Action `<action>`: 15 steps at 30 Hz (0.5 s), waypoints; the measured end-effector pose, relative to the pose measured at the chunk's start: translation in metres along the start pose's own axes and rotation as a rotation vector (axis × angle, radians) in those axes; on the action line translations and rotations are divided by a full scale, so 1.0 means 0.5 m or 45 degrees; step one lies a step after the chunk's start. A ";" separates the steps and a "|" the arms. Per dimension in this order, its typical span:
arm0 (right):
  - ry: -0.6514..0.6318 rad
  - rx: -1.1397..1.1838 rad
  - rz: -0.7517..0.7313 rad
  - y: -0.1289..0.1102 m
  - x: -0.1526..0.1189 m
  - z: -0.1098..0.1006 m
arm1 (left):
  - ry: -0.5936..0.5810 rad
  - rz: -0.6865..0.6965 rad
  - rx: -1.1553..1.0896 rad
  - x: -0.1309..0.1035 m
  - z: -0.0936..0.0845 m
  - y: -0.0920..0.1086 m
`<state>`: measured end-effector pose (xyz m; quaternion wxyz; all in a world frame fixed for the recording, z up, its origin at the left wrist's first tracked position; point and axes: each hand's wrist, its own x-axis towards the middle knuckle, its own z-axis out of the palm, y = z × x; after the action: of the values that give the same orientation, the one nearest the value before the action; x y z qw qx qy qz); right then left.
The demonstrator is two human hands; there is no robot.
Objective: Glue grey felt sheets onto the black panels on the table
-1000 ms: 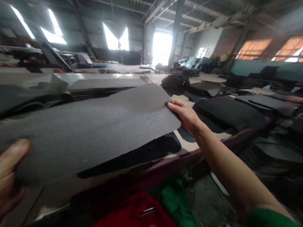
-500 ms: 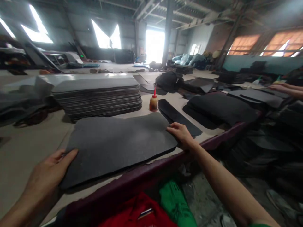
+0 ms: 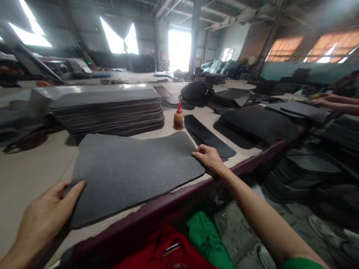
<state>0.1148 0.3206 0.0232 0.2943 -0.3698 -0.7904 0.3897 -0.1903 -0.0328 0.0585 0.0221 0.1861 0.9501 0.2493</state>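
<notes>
Head view. The flat dark-grey sheet with rounded corners and a wavy far edge (image 3: 137,172) lies at the near side of the cream tabletop (image 3: 25,179), along its maroon border (image 3: 157,213). Left hand (image 3: 46,209) pinches the sheet's left end, thumb on top, other fingers mostly hidden; right hand (image 3: 209,157) pinches the right end. Holding opposite ends probably keeps the piece level and lets it be squared. Left wrist comes in low from the corner; right forearm slants long from a green sleeve (image 3: 303,263). Tall stack of grey sheets (image 3: 112,116) sits behind, apparently for easy reach. Amber bottle with red nozzle (image 3: 178,119) stands upright beside long black strips (image 3: 209,138), likely kept handy yet clear of the sheet.
</notes>
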 end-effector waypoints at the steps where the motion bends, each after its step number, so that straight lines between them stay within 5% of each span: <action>1: -0.001 -0.021 -0.012 0.000 -0.001 0.000 | -0.002 -0.012 0.044 -0.001 0.000 0.001; 15: 0.002 -0.375 -0.094 -0.013 -0.010 0.001 | -0.029 0.026 0.092 -0.026 -0.007 0.025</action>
<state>0.1151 0.3137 0.0274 0.2518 -0.3801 -0.8517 0.2582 -0.1744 -0.0289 0.0668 0.0235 0.1992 0.9563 0.2129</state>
